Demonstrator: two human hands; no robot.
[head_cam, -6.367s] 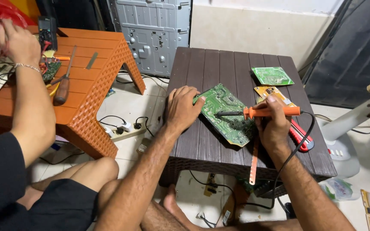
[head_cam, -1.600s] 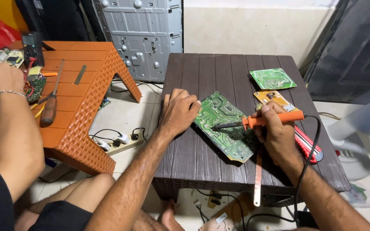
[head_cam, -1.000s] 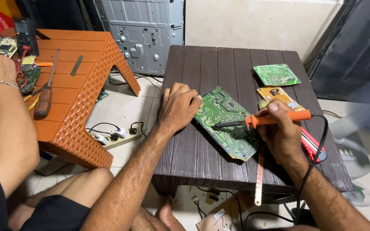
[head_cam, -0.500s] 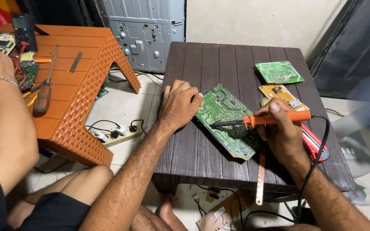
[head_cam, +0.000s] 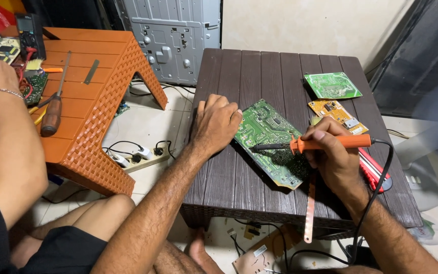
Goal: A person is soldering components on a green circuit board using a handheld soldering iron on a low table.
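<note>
Little has moved; soldering iron [head_cam: 325,144] tip still on circuit board [head_cam: 272,142].

My left hand [head_cam: 215,123] and right hand [head_cam: 330,157] are both bare, with no gloves, rings or watch on either. My forearms are bare too, uncovered all the way up to the edge of the picture, with dark hair along them. My nails are cut short. Lower down my legs are bare, and so is my foot [head_cam: 198,252].
</note>
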